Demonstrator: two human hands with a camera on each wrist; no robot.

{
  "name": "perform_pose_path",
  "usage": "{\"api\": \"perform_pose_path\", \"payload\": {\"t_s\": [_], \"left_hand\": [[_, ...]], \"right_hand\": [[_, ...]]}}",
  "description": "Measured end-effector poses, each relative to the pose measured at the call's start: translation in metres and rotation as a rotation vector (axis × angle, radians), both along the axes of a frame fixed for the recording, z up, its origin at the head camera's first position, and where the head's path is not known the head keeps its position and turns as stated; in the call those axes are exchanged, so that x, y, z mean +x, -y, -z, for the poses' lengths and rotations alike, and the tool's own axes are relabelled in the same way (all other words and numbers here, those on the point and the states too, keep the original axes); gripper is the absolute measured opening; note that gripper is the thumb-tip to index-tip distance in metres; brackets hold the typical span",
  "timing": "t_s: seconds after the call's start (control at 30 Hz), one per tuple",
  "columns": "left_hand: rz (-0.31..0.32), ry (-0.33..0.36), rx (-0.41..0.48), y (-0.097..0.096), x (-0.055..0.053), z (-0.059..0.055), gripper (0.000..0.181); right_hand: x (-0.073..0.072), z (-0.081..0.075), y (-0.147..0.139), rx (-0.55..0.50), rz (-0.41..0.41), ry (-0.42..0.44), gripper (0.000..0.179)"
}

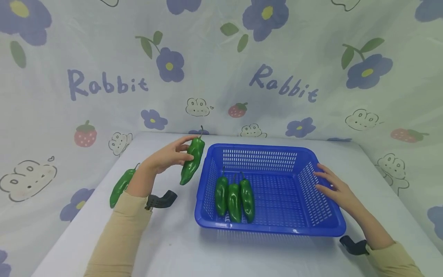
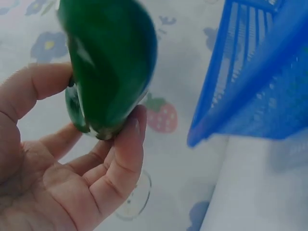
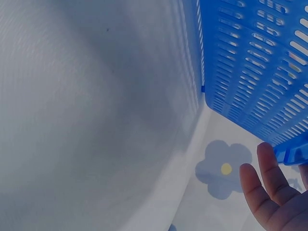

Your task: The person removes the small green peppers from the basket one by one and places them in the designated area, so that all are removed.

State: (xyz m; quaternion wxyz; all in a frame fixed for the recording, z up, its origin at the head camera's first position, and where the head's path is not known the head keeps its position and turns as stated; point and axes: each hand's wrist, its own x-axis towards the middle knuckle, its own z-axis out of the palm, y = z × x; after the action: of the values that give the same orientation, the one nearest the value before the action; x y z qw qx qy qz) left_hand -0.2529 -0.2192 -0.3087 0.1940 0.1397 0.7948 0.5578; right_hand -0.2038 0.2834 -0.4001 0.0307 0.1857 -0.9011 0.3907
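Observation:
My left hand point(image 1: 172, 156) pinches a glossy green chili pepper point(image 1: 193, 159), held up just left of the blue basket point(image 1: 270, 229) with its stem pointing upward. In the left wrist view the fingers curl round the pepper point(image 2: 113, 62), which looks large and blurred near the lens. Inside the basket, at its left side, several green peppers point(image 1: 234, 202) lie side by side, stems toward the back. My right hand point(image 1: 337, 190) is at the basket's right rim, its fingers loosely extended over the edge. The right wrist view shows the fingers point(image 3: 272, 175) right by the rim.
Another green pepper point(image 1: 121, 187) lies on the white table point(image 1: 169, 246) at the left, partly hidden behind my left forearm. A patterned cloth point(image 1: 214, 69) with flowers and rabbits hangs behind the table. Dark wrist mounts point(image 1: 162, 200) stick out from both sleeves.

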Motion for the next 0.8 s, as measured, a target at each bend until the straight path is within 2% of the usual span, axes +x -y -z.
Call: {"api": "perform_pose_path", "payload": {"t_s": [0.17, 0.33, 0.6, 0.8], "left_hand": [[-0.071, -0.018, -0.015, 0.021, 0.007, 0.009, 0.071], [-0.140, -0.047, -0.040, 0.039, 0.019, 0.014, 0.072], [-0.223, -0.043, -0.164, 0.069, 0.037, 0.028, 0.073], [-0.283, -0.035, -0.239, 0.083, 0.046, 0.037, 0.075]], "right_hand": [[0.000, 0.000, 0.000, -0.005, 0.004, -0.004, 0.043], [0.000, 0.000, 0.000, -0.011, 0.000, -0.006, 0.043], [0.000, 0.000, 0.002, -0.016, -0.001, 0.002, 0.043], [0.001, 0.000, 0.001, -0.018, -0.002, -0.008, 0.043]]}}
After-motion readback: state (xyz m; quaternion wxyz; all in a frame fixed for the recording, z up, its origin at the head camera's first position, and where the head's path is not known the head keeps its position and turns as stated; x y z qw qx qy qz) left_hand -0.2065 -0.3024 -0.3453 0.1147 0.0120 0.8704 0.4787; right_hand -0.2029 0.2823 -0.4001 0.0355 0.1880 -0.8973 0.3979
